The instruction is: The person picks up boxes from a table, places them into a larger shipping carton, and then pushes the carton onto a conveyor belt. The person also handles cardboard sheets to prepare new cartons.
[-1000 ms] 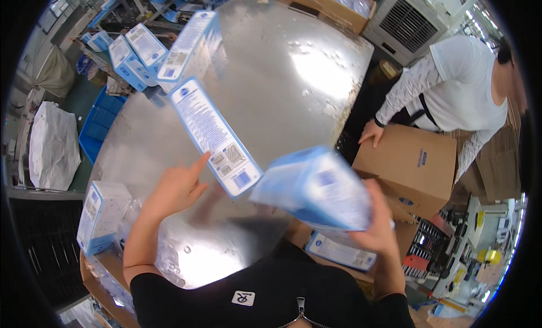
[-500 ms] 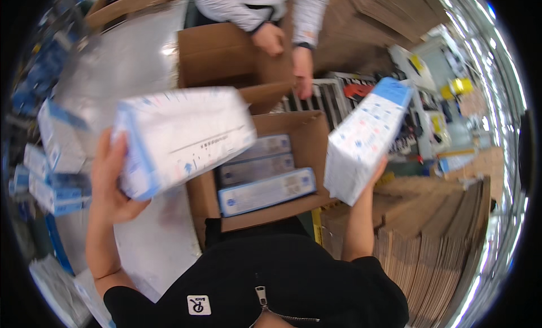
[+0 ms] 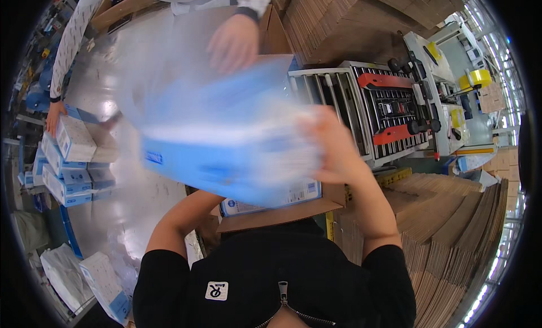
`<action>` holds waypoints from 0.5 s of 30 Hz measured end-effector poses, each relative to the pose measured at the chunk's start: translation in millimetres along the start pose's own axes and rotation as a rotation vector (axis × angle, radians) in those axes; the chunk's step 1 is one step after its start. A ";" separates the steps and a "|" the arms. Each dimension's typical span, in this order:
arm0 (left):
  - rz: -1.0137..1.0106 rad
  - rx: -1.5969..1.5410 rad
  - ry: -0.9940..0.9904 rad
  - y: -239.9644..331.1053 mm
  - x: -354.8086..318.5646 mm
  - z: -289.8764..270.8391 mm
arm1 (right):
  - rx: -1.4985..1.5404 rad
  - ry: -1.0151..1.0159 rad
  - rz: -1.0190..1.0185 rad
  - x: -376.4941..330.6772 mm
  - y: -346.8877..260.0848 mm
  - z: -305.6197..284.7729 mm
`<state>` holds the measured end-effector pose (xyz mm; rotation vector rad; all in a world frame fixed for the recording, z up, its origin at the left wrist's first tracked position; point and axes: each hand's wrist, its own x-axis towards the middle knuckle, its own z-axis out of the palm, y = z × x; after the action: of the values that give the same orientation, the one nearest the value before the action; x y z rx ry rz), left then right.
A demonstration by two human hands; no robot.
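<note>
The right hand (image 3: 333, 150) is curled on the right end of a blue-and-white box (image 3: 220, 158); the left hand is hidden behind it, so its grip cannot be told. The left forearm (image 3: 189, 215) disappears at the box's lower edge. The box is too blurred to tell whether it is one or two together.

It lies in front of the chest, its long axis mostly crosswise, with the lower edge sloping down to the right. Its right end points toward the rollers (image 3: 324, 90), its left toward the tabletop (image 3: 155, 201). The right is the nearer hand that shows.

The carton (image 3: 282, 216) is partly covered by the box, its front flap showing nearer the body. Inside, a packed box (image 3: 305, 193) also runs crosswise but rises to the right, so the two slopes differ.

Beyond the box is a co-worker's hand (image 3: 234, 42); farther left, stacked boxes (image 3: 73, 141) stand on the tabletop.
</note>
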<state>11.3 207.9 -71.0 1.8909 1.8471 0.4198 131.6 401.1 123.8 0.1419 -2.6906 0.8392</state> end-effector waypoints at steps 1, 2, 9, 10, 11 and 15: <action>0.015 0.016 -0.008 0.2 -8.9 -15.6 | -0.192 -0.199 -0.017 18.2 8.7 22.6; 0.049 0.032 -0.016 -1.9 -12.7 -25.5 | -0.362 -0.360 0.015 15.1 38.5 57.6; -0.655 0.137 0.745 -21.3 -77.1 4.1 | -0.290 -0.396 0.213 -49.2 73.0 32.9; -0.681 0.286 0.744 -15.8 -79.3 1.0 | -0.270 -0.282 0.154 -49.8 73.0 16.5; -0.516 0.270 0.796 -9.9 -72.5 -16.2 | -0.251 -0.253 0.226 -41.7 63.9 5.9; -0.742 -0.517 0.983 -36.9 -19.1 -2.2 | -0.295 -0.342 0.272 -11.2 41.5 23.5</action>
<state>-22.3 188.9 -86.4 0.5456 2.4715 1.5293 128.1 421.9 79.6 -0.1680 -3.1712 0.5130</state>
